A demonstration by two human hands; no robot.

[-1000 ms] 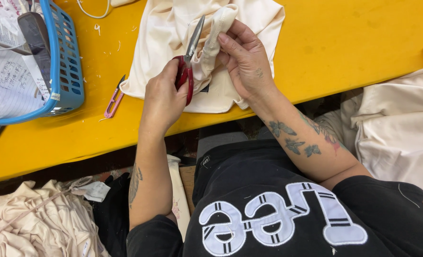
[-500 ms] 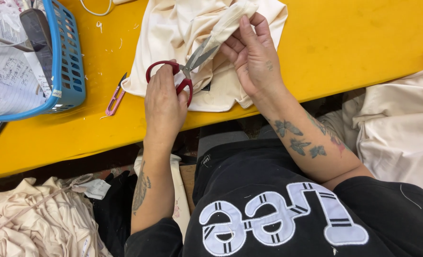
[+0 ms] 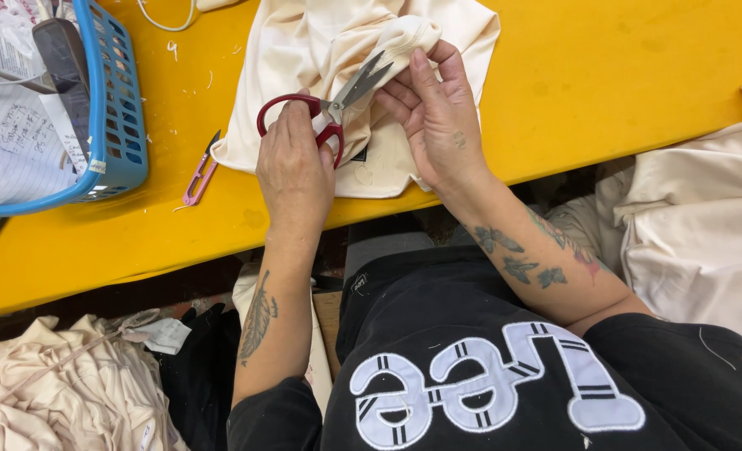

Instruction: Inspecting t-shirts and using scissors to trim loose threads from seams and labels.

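Where red-handled scissors [image 3: 325, 113] meet cream fabric [image 3: 337, 50], blades stand open, tips up-right, touching a raised fold of the cloth. Handles lie inside left hand [image 3: 294, 163], fingers threaded thru the red loops and closed round them; back of hand faces camera, so exact finger in each loop can't be told. Blades reach just short of right hand [image 3: 439, 117]. Right fingers [image 3: 425, 75] pinch the fold from its right side, thumb and fingertips bunching cloth up toward blade tips; fingertips near the blades, contact w/ metal can't be told. Rest of the cream fabric spreads flat under both hands, lower edge near front edge of yellow table [image 3: 605, 75].

Left of the cloth, apart from it: small pink thread snips [image 3: 199, 174] flat on tabletop, loose thread bits scattered nearby. Farther left, blue plastic basket [image 3: 112, 108] w/ papers and a dark flat device inside. White cord at top edge of table, beside the cloth.

Below table edge, bottom left: heap of cream garments [image 3: 62, 392]. Far right: more pale cloth [image 3: 705, 217] draped off the table side. Black top w/ white lettering in foreground, tattoos on both forearms.
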